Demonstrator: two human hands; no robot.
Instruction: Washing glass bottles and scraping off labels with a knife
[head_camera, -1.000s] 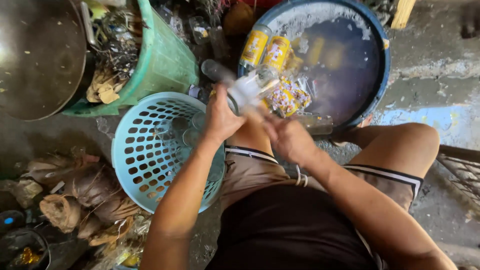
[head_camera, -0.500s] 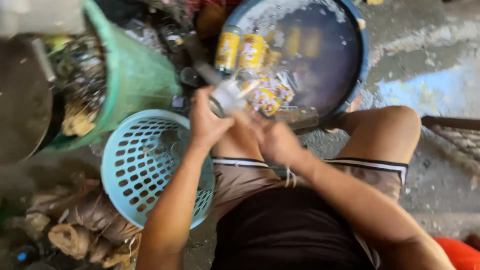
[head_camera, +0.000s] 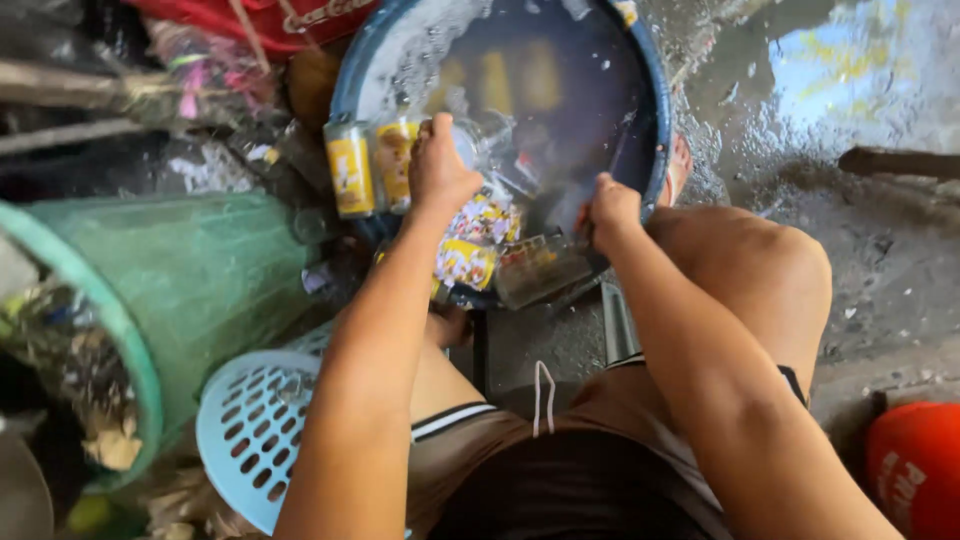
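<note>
My left hand (head_camera: 437, 165) reaches over the near rim of a big blue basin (head_camera: 655, 95) of dark, soapy water. Its fingers are closed on a clear bottle (head_camera: 470, 148) among several yellow-labelled bottles (head_camera: 350, 175) floating at the rim. My right hand (head_camera: 610, 210) is a closed fist at the basin's near edge, gripping the end of a clear plastic bottle (head_camera: 540, 265) that lies across the rim. More labelled bottles (head_camera: 465, 262) sit between my two arms.
A green bin (head_camera: 190, 280) full of scraps stands at the left. A light blue perforated basket (head_camera: 255, 430) sits below it by my left knee. Wet concrete floor (head_camera: 880, 230) lies to the right, with a red object (head_camera: 915, 470) at the bottom right.
Both hands held one clear bottle together in front of my lap. They have now parted and reached forward to the basin, and the view has swung toward it.
</note>
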